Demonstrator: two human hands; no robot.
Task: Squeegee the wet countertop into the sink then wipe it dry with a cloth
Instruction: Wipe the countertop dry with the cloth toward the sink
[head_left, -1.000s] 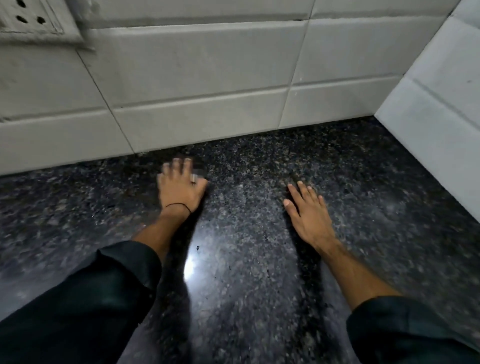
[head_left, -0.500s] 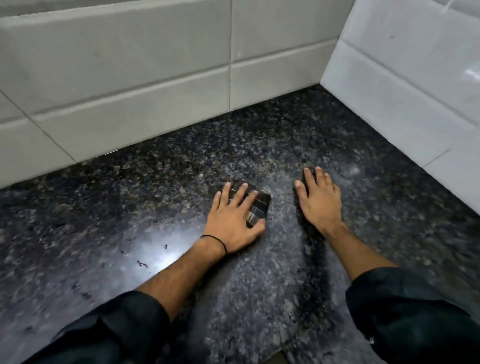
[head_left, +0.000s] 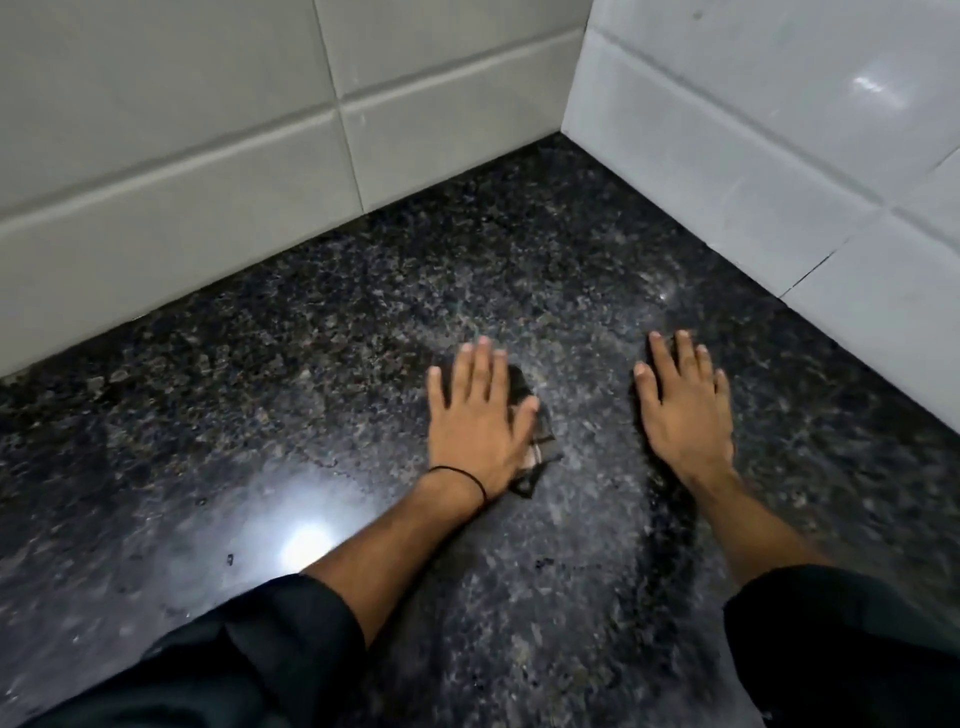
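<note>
Countertop (head_left: 322, 395): dark speckled granite, running into a corner of white wall tiles (head_left: 171, 171); a bright light glare sits near your left sleeve (head_left: 218, 670). Your right hand (head_left: 685, 410) lies flat on the stone, fingers spread, holding nothing. Your left hand (head_left: 475, 426) presses flat, fingers extended, on a small dark checked cloth (head_left: 537, 452), which shows only past the thumb side. A thin black band (head_left: 460, 475) circles your left wrist.

The desk (head_left: 311, 395) is polished speckled stone, glossy with glare. Wall tiles (head_left: 779, 156) are smooth, glazed white. The cloth (head_left: 540, 447) looks woven, perhaps checked.
</note>
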